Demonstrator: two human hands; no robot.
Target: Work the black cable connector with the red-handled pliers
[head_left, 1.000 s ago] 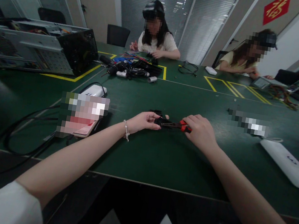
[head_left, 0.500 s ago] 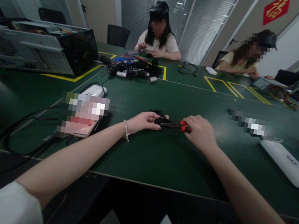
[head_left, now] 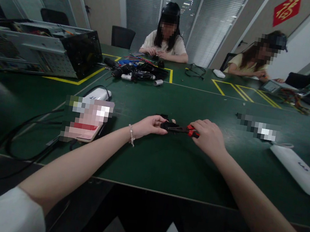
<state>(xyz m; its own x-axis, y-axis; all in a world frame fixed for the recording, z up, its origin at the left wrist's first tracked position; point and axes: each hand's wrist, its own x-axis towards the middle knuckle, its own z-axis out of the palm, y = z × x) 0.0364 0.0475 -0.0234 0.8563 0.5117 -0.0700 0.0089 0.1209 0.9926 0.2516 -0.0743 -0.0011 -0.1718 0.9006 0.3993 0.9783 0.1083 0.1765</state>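
My right hand (head_left: 208, 136) is closed round the red handles of a pair of pliers (head_left: 184, 129), whose dark jaws point left. My left hand (head_left: 149, 125) pinches a small black part (head_left: 166, 125) at the tip of the jaws. Both hands rest low on the green table (head_left: 165, 161), near its middle. One or two more small dark pieces (head_left: 164, 116) lie just behind my left fingers; I cannot make out what they are.
A white power strip (head_left: 300, 170) lies at the right, a blurred card and a white box with black cables (head_left: 20, 141) at the left. An open computer case (head_left: 35, 46) stands far left. Tools and wires (head_left: 135, 71) sit before three people across the table.
My hands and the pliers have stayed in place. The person across the table has sat up and shifted slightly to the right.
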